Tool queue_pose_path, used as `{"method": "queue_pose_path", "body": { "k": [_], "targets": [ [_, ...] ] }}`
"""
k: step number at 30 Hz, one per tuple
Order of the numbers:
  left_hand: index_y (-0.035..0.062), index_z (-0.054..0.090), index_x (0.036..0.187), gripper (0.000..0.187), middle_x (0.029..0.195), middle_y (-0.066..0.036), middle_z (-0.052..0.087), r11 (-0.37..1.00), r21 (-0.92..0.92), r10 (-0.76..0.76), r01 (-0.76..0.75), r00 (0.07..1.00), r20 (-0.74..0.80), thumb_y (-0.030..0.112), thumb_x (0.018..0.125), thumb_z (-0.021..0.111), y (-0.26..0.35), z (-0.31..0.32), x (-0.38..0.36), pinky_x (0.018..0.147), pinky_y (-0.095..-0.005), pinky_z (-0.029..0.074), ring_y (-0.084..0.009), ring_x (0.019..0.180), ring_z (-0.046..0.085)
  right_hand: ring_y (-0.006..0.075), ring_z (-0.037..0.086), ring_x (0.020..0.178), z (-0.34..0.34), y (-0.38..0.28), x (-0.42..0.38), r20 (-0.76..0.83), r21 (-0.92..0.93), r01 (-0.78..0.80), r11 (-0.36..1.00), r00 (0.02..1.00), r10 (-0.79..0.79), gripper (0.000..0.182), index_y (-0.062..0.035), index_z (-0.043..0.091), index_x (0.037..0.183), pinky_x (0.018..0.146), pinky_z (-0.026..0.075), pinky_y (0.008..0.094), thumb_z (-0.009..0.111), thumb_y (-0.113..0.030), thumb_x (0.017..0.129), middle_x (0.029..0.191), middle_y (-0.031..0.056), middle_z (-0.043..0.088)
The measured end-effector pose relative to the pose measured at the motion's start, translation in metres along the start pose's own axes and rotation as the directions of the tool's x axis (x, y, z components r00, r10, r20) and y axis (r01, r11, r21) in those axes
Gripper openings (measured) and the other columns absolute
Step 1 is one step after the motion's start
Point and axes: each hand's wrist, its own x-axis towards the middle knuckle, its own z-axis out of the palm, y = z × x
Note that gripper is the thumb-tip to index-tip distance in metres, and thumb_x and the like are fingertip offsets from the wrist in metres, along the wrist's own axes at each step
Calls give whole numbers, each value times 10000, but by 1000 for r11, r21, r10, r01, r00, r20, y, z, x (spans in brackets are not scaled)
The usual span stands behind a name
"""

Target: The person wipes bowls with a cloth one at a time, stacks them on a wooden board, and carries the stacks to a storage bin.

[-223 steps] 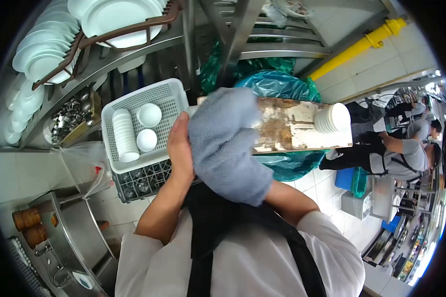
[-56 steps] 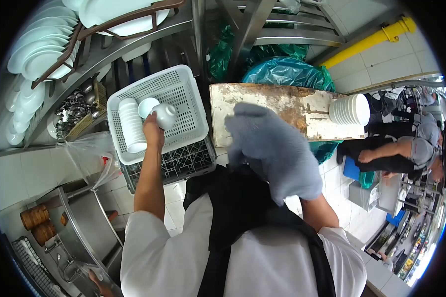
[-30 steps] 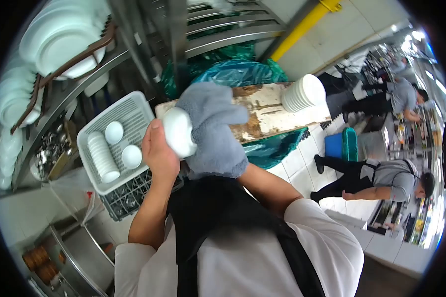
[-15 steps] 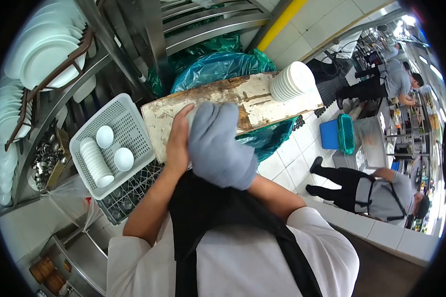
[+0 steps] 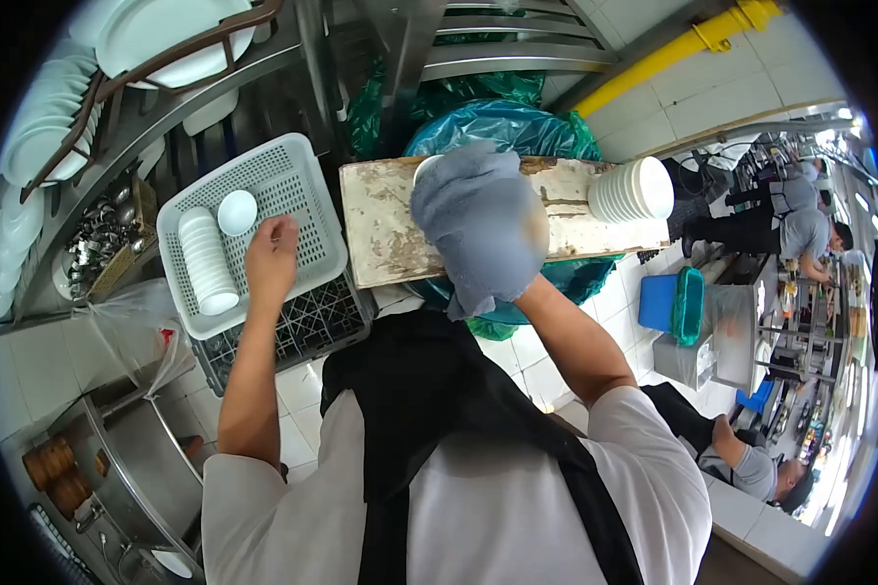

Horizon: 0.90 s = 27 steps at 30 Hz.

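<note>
My left hand (image 5: 271, 255) is over the pale plastic basket (image 5: 325, 210), its fingers curled together; what they hold, if anything, is hidden. Beside it in the basket lie a small white bowl (image 5: 237, 213) and a row of nested white bowls (image 5: 205, 258). My right hand (image 5: 536, 226) is mostly covered by the grey cloth (image 5: 468, 219), which it grips above the worn wooden board (image 5: 385, 219). A white rim shows at the cloth's upper left edge. Nested white cups (image 5: 634, 190) lie on their side at the board's right end.
Plates (image 5: 166, 39) stand in a rack at upper left, with a cutlery box (image 5: 132, 239) below. A black crate (image 5: 317, 327) lies under the basket. Green bags surround the board. A blue bin (image 5: 657, 302) and several people are at right.
My left hand has left the cloth and moved left to the basket, where the second loose bowl no longer shows. My right hand stays with the cloth over the board. The view has shifted.
</note>
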Motion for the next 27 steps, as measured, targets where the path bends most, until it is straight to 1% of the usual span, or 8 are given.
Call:
{"method": "queue_pose_path", "body": {
  "k": [5, 7, 12, 20, 23, 24, 25, 27],
  "targets": [
    [9, 639, 1001, 322, 975, -218, 648, 878, 479, -91, 9, 985, 148, 275, 820, 642, -90, -3, 12, 792, -425, 493, -362, 913, 630, 297, 566, 1015, 56, -9, -10, 11, -48, 81, 996, 997, -80, 467, 8, 508, 1196, 841, 458, 425, 599, -185, 781, 1027, 209, 585],
    [14, 640, 1016, 381, 1010, -213, 646, 788, 615, -178, -31, 944, 277, 314, 783, 676, -132, 7, 16, 828, -427, 497, -359, 960, 627, 273, 573, 1032, -16, -6, -4, 296, -20, 237, 971, 929, -221, 402, 3, 508, 1227, 909, 433, 429, 503, -175, 867, 1060, 162, 605],
    [47, 647, 1042, 392, 1080, -157, 657, 664, 748, -443, -17, 797, 411, 333, 775, 684, -135, 22, 30, 878, -418, 496, -319, 1033, 622, 251, 561, 1015, -7, 29, -35, 167, 110, -83, 990, 984, 64, 382, 4, 543, 1173, 906, 425, 377, 560, -156, 827, 1065, 145, 596],
    [56, 657, 1012, 312, 1080, -185, 654, 705, 709, -319, -21, 884, 343, 293, 808, 654, -173, 44, 37, 800, -436, 521, -347, 954, 646, 238, 577, 936, -106, 56, -67, -8, 490, -584, 647, 740, 673, 307, 14, 555, 1119, 836, 459, 346, 543, -111, 840, 1040, 134, 590],
    [25, 640, 1016, 288, 1001, -167, 675, 853, 501, -249, 144, 957, 148, 269, 865, 606, -159, 18, 36, 760, -423, 532, -340, 862, 665, 233, 583, 906, -129, 42, -66, -35, 589, -570, 573, 691, 722, 279, 18, 560, 1099, 810, 471, 334, 537, -94, 844, 1031, 129, 588],
    [13, 619, 1043, 294, 1015, -143, 668, 941, -52, -328, 333, 940, 90, 264, 899, 568, -147, 11, 30, 775, -406, 528, -314, 878, 660, 232, 585, 896, -134, 37, -65, -38, 612, -560, 558, 684, 728, 270, 19, 562, 1092, 801, 475, 330, 535, -88, 846, 1028, 128, 587],
    [0, 599, 1070, 301, 1028, -119, 661, 704, -598, -425, 384, 902, 78, 259, 932, 530, -131, 4, 23, 791, -388, 525, -289, 894, 655, 230, 587, 886, -137, 31, -61, -47, 629, -542, 557, 689, 723, 261, 21, 563, 1086, 793, 480, 326, 533, -83, 848, 1025, 126, 587],
    [-15, 546, 1149, 325, 1086, -99, 624, 471, -838, -406, 275, 911, 71, 246, 972, 468, -46, -24, 2, 846, -383, 510, -241, 989, 622, 227, 591, 866, -142, 14, -49, -46, 661, -490, 568, 729, 683, 244, 23, 566, 1072, 775, 488, 318, 529, -71, 851, 1019, 123, 585]
  ]
}}
